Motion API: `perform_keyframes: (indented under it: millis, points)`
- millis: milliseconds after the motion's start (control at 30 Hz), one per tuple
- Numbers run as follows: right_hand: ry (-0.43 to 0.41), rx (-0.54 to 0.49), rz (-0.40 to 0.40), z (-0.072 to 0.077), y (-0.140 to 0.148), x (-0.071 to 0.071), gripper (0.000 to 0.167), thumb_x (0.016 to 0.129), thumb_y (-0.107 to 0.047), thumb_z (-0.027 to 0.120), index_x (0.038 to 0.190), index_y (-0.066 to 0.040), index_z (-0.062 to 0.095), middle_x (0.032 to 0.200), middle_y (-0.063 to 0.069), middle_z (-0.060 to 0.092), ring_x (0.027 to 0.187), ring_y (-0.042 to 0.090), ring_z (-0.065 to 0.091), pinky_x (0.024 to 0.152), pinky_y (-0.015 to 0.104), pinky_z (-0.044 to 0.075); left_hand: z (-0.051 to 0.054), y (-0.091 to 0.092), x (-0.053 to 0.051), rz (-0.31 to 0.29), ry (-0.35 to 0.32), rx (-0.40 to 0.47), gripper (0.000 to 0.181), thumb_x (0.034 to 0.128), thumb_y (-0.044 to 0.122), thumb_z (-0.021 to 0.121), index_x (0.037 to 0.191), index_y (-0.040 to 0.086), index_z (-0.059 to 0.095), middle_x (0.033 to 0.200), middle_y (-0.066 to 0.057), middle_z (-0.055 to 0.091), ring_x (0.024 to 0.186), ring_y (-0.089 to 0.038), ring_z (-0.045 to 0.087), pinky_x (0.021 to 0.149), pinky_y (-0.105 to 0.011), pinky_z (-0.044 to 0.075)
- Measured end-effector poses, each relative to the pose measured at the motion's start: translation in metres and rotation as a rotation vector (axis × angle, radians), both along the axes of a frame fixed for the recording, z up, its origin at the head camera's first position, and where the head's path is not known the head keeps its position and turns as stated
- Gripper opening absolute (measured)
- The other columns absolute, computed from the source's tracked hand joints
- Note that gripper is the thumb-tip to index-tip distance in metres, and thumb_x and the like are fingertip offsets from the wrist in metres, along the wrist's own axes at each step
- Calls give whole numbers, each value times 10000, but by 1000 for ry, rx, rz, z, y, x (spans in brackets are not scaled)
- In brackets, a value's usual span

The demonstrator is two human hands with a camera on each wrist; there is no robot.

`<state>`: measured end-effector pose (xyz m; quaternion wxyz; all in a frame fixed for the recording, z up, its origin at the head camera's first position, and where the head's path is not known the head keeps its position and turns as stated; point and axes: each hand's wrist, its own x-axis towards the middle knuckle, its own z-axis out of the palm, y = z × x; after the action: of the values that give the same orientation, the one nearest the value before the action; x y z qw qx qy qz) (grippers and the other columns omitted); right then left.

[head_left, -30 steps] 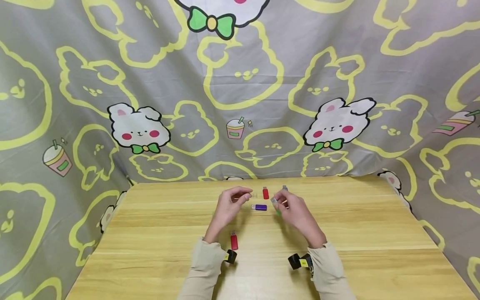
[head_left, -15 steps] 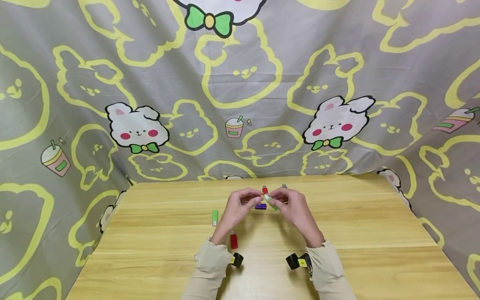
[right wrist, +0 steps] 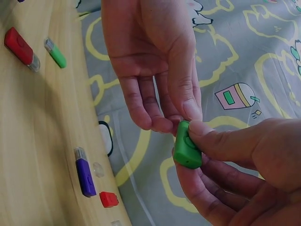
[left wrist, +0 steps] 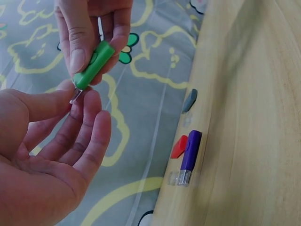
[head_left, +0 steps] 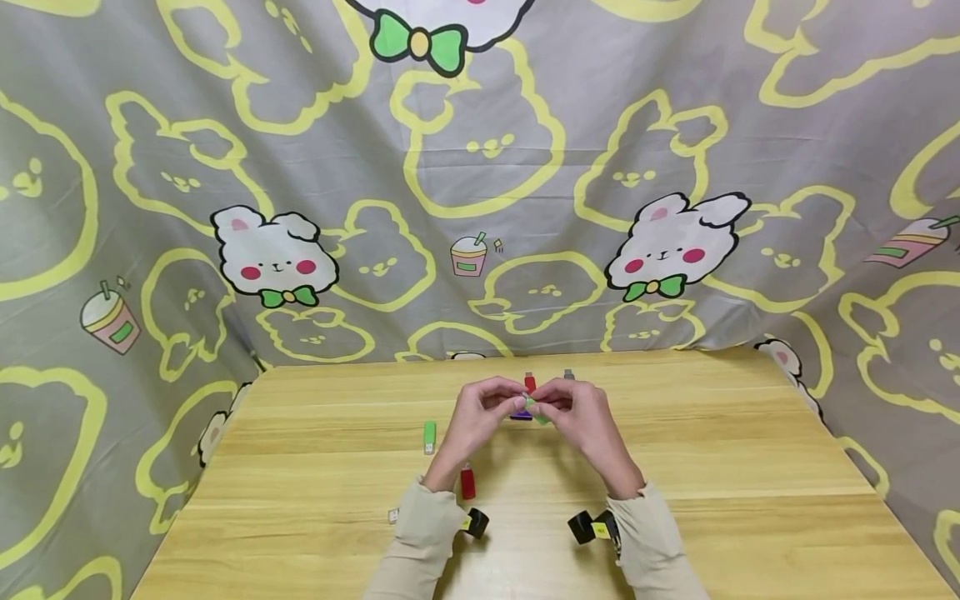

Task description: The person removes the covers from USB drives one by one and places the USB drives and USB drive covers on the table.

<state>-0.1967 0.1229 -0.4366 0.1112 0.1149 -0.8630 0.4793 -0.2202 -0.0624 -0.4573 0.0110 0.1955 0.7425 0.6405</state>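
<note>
A green USB stick (left wrist: 95, 63) is held up above the far part of the table. My right hand (head_left: 581, 408) pinches its green body between thumb and fingers. At the stick's plug end, my left hand (head_left: 480, 410) pinches a small clear cap (left wrist: 76, 95), partly hidden by the fingertips. Just beyond the hands lie a purple USB stick (right wrist: 85, 176), a red one (right wrist: 109, 199) and a grey one (left wrist: 190, 100). A loose clear cap (right wrist: 98, 169) lies beside the purple stick.
Left of my left forearm lies another green USB stick (head_left: 430, 437). A second red stick (head_left: 468, 482) is close to that wrist, and a metal plug end (head_left: 393, 516) shows beside the sleeve. Patterned cloth (head_left: 487, 208) hangs behind the wooden table (head_left: 712, 467).
My left hand has moved right and the two hands have come together at the green USB stick. The bare metal plug seen earlier is now covered by the fingertips.
</note>
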Motion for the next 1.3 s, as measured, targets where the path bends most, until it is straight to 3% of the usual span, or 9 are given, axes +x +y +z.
perform_keyframes:
  millis: [167,367,600,833,1133,1300]
  points:
    - [2,7,11,1,1,1,74,850,-53,837,892,-73,779,844,29,759,739,153,705,660,258,571,1,0,0,4,-3,4,180,947,11,721,1094,-93,726,997,-208,737,870,-346,709,798,-466,606]
    - [-6,9,31,1,0,1,76,858,-49,829,907,-74,777,870,30,759,764,161,713,684,287,589,3,-2,2,28,-37,-1,115,935,15,737,1037,-29,763,963,-174,742,857,-297,715,771,-330,602]
    - [-28,8,42,1,-3,2,75,861,-55,829,907,-77,773,876,29,761,776,162,717,696,295,597,2,-5,2,41,-87,12,98,932,15,741,1020,-22,764,943,-164,740,819,-202,705,801,-411,605]
    - [-27,11,52,3,-3,2,81,854,-42,831,901,-71,771,867,28,757,754,141,705,680,262,586,3,-5,1,39,-121,47,106,923,-6,743,1012,-64,750,920,-186,738,788,-198,713,747,-272,600]
    - [-39,30,66,5,-2,4,76,859,-34,824,898,-70,769,865,23,753,754,135,706,679,257,591,6,-5,2,25,-168,70,110,920,-27,737,1015,-82,740,902,-181,742,773,-186,721,771,-330,617]
    - [-61,45,70,9,1,6,68,866,-36,819,892,-66,764,857,25,750,745,134,701,665,257,589,8,-8,2,47,-175,66,116,925,-16,734,1026,-74,741,921,-176,743,789,-211,719,799,-365,613]
